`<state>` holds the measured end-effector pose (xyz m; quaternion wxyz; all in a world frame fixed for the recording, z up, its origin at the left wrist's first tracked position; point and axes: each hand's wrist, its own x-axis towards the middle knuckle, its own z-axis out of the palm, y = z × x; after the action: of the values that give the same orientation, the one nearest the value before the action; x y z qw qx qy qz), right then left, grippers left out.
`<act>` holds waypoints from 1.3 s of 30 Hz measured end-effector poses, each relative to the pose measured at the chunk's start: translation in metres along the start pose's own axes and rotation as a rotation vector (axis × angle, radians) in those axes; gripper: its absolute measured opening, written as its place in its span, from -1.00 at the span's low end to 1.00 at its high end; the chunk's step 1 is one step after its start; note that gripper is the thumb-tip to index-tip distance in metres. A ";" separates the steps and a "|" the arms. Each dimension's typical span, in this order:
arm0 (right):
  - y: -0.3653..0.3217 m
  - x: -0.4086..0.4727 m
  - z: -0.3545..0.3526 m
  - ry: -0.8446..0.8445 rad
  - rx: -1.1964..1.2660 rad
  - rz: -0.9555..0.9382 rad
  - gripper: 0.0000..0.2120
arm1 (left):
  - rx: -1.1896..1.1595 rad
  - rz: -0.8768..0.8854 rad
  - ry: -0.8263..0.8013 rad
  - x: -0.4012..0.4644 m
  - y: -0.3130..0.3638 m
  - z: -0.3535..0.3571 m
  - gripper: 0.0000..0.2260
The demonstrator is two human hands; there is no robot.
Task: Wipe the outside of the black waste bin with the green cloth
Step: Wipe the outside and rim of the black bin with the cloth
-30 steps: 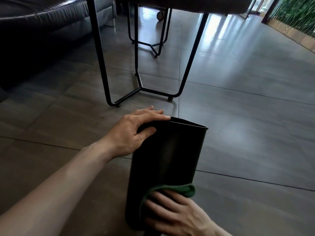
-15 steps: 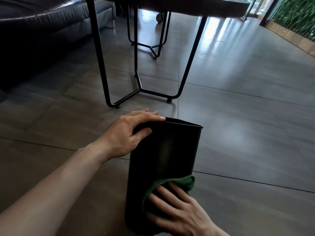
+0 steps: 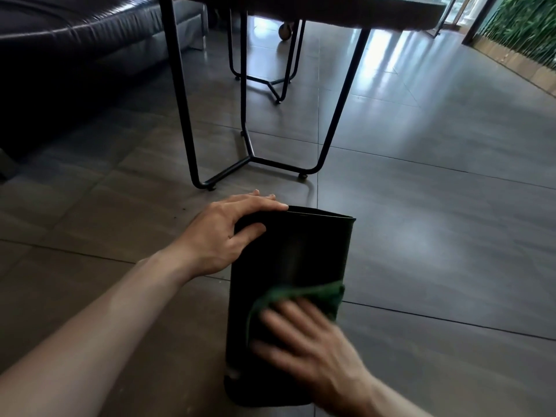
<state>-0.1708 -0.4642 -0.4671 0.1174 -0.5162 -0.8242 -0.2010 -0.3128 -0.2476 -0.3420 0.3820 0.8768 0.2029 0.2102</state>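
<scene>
while left hand (image 3: 222,236) clamps black waste bin (image 3: 288,251) rim, green cloth (image 3: 304,296) under flat, spread right hand (image 3: 313,350)

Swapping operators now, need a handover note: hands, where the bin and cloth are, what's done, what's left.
Left hand: grips the rim of the black waste bin, steadying it.
Right hand: fingers spread flat, presses the green cloth on the near face of the bin, low down; hand is motion-blurred.
Bin lies tipped on the tiled floor, mouth away from the camera, near the table legs.
Done: near face being wiped.
Left: the upper part of that face, other sides; their state cannot be seen.
</scene>
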 end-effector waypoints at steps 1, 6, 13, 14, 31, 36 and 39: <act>-0.014 -0.013 0.005 -0.075 -0.059 -0.100 -0.69 | -0.005 -0.002 -0.011 -0.001 0.001 -0.001 -0.57; 0.014 0.005 -0.017 0.017 -0.031 0.012 -0.70 | -0.017 0.032 -0.019 0.000 0.007 0.003 -0.59; 0.034 0.040 -0.024 0.190 0.041 0.320 -0.66 | -0.029 0.054 -0.023 0.002 0.008 0.003 -0.60; 0.022 0.028 -0.015 0.152 0.028 0.226 -0.70 | -0.026 0.051 -0.022 0.002 0.007 0.003 -0.60; 0.023 0.018 -0.018 0.108 0.003 0.192 -0.71 | -0.015 0.059 -0.009 0.005 0.004 0.004 -0.61; 0.010 -0.008 -0.014 -0.075 -0.091 -0.110 -0.69 | -0.018 0.060 -0.020 0.004 0.002 0.004 -0.60; 0.046 0.022 -0.036 0.069 -0.013 0.180 -0.66 | -0.022 0.067 -0.018 0.006 0.002 0.005 -0.60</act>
<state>-0.1394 -0.4445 -0.4167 0.1600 -0.5815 -0.7688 -0.2128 -0.3049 -0.2483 -0.3425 0.3862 0.8806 0.1678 0.2173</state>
